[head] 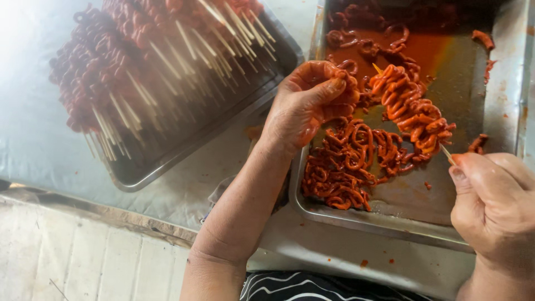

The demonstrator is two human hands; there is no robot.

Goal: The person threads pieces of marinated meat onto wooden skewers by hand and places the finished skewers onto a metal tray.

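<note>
From the head camera we see our right hand point(493, 209) pinching the bare end of a thin wooden skewer point(446, 151), which is threaded with glossy, curled orange-red strips of marinated meat point(409, 108). Our left hand point(309, 103), slick with sauce, is closed around a few more strips at the skewer's pointed tip. Both work above a shallow metal tray point(390, 223) whose floor is smeared with oily red marinade; a loose heap of ring-shaped strips point(348, 167) lies in it just beneath the skewer. To the left, well apart, a second steel tray point(167, 161) holds a blurred pile of finished skewers point(139, 56), pale sticks fanning outward. The worktop point(44, 145) is dull sheet metal, spotted with sauce; below its edge runs a grimy pale tiled surface point(83, 256)
</note>
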